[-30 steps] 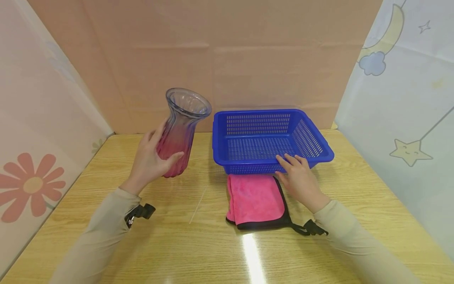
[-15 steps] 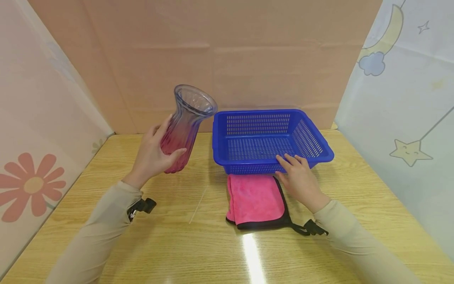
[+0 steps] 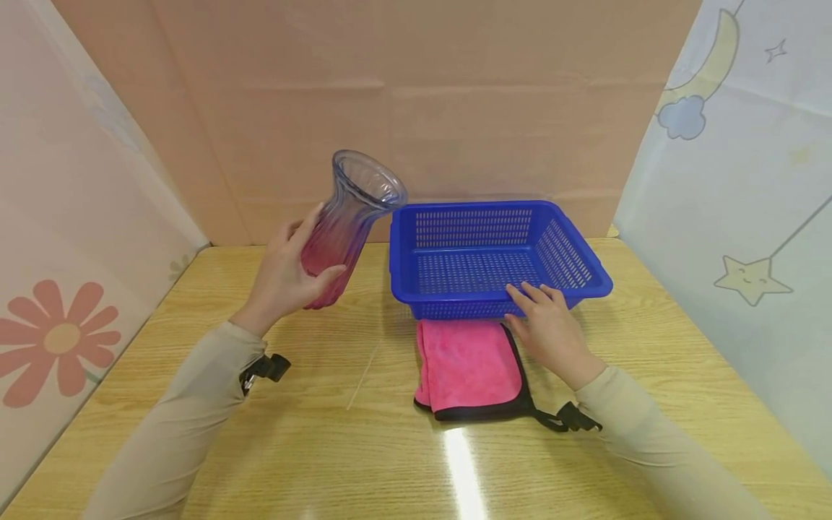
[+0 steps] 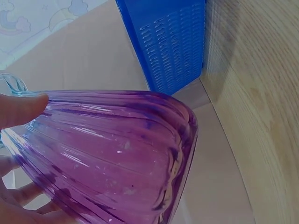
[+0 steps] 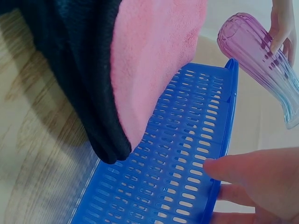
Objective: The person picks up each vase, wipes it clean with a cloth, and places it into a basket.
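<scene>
A ribbed glass vase [image 3: 344, 231], pink at the base and bluish at the mouth, is held up off the table by my left hand [image 3: 282, 271]. It leans to the right, its mouth close to the basket's back left corner in the head view. The left wrist view shows the thumb [image 4: 23, 109] on one side of the glass and fingers round the other. My right hand [image 3: 552, 328] holds the front rim of a blue plastic basket [image 3: 468, 296], fingers over the edge and thumb [image 5: 229, 168] against the slotted outer wall.
A folded pink cloth [image 3: 471, 365] with black edging lies right in front of the basket. Its loop reaches toward the right wrist's black strap clip [image 3: 577, 417]. A brown panel [image 3: 390, 108] stands behind the wooden table [image 3: 312, 448], with printed sheets at both sides.
My left hand has moved the vase to the right and slightly up, and it tilts more toward the basket. The right hand, basket and cloth have stayed put.
</scene>
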A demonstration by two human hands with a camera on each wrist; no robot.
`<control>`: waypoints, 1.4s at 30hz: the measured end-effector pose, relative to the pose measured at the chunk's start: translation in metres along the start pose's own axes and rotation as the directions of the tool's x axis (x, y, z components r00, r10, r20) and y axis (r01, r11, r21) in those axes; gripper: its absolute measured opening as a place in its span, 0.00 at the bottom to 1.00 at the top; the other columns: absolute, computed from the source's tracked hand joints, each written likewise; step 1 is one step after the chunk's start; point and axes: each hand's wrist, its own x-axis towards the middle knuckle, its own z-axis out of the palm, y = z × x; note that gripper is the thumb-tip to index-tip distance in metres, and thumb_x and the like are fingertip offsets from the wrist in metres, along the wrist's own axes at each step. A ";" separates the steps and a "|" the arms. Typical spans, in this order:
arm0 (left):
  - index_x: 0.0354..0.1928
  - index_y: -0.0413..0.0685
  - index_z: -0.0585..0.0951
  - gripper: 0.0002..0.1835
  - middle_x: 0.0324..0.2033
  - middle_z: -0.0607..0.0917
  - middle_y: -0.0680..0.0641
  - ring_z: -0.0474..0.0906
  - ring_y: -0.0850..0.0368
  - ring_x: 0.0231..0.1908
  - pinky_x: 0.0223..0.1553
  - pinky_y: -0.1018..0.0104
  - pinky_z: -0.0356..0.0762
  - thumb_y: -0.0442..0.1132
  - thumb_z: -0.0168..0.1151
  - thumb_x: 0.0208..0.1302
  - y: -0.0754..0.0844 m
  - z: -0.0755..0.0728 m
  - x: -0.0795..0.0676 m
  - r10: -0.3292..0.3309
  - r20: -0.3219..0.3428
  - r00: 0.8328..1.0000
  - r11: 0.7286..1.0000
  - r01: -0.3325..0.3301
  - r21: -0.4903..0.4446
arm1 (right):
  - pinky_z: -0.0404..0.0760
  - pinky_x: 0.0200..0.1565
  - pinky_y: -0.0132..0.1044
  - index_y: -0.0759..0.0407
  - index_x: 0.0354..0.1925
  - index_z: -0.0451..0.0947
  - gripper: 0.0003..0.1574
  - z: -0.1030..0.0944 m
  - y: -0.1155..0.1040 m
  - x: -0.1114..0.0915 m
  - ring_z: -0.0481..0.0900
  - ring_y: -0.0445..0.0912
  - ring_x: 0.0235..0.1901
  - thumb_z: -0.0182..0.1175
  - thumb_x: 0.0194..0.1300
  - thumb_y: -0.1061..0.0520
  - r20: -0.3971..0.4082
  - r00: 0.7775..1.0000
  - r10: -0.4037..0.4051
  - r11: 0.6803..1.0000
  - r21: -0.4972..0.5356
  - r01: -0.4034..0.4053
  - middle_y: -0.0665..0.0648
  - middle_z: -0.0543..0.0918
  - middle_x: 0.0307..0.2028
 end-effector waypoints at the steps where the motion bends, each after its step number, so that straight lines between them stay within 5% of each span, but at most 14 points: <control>1: 0.70 0.53 0.59 0.47 0.56 0.71 0.32 0.66 0.38 0.56 0.51 0.40 0.70 0.42 0.71 0.48 0.000 0.000 0.001 0.003 0.001 1.000 1.000 -0.003 -0.001 | 0.67 0.61 0.56 0.65 0.57 0.72 0.29 0.000 0.000 0.000 0.73 0.65 0.55 0.62 0.60 0.56 0.000 1.000 0.000 1.000 0.000 0.000 0.71 0.78 0.53; 42: 0.69 0.52 0.60 0.45 0.56 0.70 0.34 0.65 0.38 0.56 0.58 0.44 0.66 0.43 0.70 0.48 0.026 0.013 0.032 0.103 0.054 0.993 0.992 -0.106 0.068 | 0.67 0.60 0.57 0.66 0.58 0.72 0.29 0.000 0.002 0.000 0.74 0.66 0.54 0.61 0.60 0.55 0.006 1.000 -0.021 1.000 -0.008 0.021 0.72 0.77 0.53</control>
